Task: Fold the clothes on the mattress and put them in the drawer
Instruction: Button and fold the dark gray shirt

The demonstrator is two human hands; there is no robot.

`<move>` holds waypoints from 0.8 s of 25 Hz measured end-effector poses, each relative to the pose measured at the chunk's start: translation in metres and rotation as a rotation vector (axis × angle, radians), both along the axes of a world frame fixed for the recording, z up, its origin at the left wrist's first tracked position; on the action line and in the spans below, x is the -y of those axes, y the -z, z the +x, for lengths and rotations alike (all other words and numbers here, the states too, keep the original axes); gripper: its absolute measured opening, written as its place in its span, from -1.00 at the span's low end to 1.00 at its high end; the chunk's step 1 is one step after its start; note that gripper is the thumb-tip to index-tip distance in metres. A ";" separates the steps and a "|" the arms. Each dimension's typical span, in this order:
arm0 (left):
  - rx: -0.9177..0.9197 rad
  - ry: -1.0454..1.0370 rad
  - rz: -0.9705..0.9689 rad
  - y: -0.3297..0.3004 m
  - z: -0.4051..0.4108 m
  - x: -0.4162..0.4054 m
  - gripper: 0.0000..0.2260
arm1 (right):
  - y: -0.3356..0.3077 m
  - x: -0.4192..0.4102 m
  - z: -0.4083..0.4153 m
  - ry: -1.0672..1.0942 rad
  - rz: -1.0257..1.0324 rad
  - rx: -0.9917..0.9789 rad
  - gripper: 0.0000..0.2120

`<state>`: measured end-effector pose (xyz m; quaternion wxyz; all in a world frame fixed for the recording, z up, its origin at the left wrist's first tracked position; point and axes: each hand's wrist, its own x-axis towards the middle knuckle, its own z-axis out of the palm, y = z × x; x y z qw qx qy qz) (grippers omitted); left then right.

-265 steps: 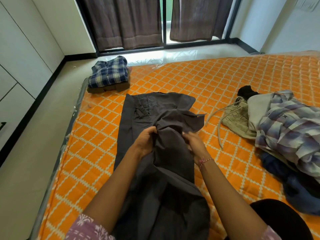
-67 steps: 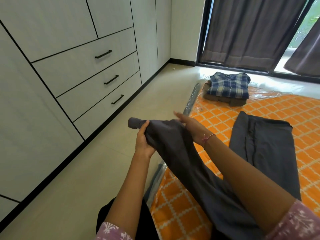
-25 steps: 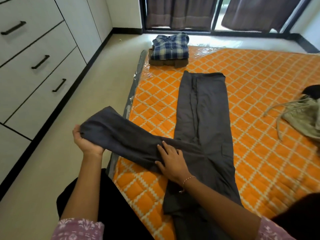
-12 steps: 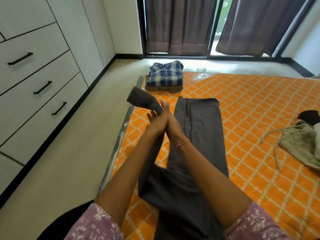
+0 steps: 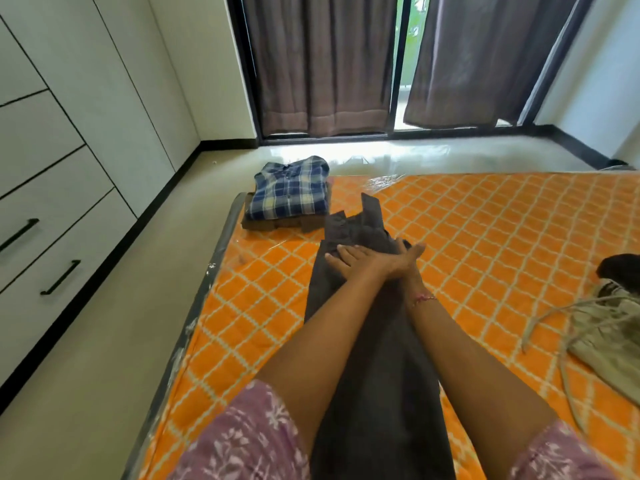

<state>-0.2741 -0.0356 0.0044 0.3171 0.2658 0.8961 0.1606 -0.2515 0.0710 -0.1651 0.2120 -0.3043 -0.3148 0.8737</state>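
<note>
Dark grey trousers (image 5: pixel 374 375) lie lengthwise on the orange patterned mattress (image 5: pixel 491 237), one leg laid over the other, the far end rumpled. My left hand (image 5: pixel 349 261) rests flat on that far end, fingers spread. My right hand (image 5: pixel 410 258) lies beside it with straight fingers against the cloth, partly tucked behind my left hand. A folded blue plaid shirt (image 5: pixel 291 192) sits on a folded brown garment (image 5: pixel 277 223) at the mattress's far left corner. White drawers (image 5: pixel 59 237) with black handles line the left wall, all closed.
A beige garment with drawstrings (image 5: pixel 609 330) and a black garment (image 5: pixel 620 271) lie at the right edge. Bare floor (image 5: pixel 114 323) runs between mattress and drawers. Dark curtains (image 5: pixel 322 64) hang over the window at the back.
Both hands carried the loose trouser leg from the left over onto the other leg and lowered it. They held its end up half a second ago; now they lie on it.
</note>
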 end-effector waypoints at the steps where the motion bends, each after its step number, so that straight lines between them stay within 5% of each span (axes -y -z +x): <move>1: -0.030 -0.014 0.038 0.003 -0.002 -0.003 -0.01 | -0.027 0.004 0.018 0.017 -0.018 0.104 -0.32; 5: 0.074 -0.324 0.313 0.086 -0.040 0.037 -0.46 | -0.024 0.004 0.059 0.026 -0.227 0.150 -0.51; 9: 0.355 -0.505 0.383 0.131 -0.020 0.067 -0.80 | -0.028 0.009 0.053 -0.085 -0.015 0.264 -0.69; 12: 0.233 -0.423 0.579 0.125 -0.018 0.068 -0.82 | -0.035 0.010 0.046 -0.033 0.100 0.206 -0.70; 15: 0.106 -0.290 0.543 0.120 -0.004 0.087 -0.82 | -0.038 0.014 0.054 0.081 0.352 0.520 -0.64; 20: 0.388 -0.242 0.263 0.109 0.018 0.147 -0.74 | -0.059 0.118 0.124 0.131 1.024 0.740 -0.68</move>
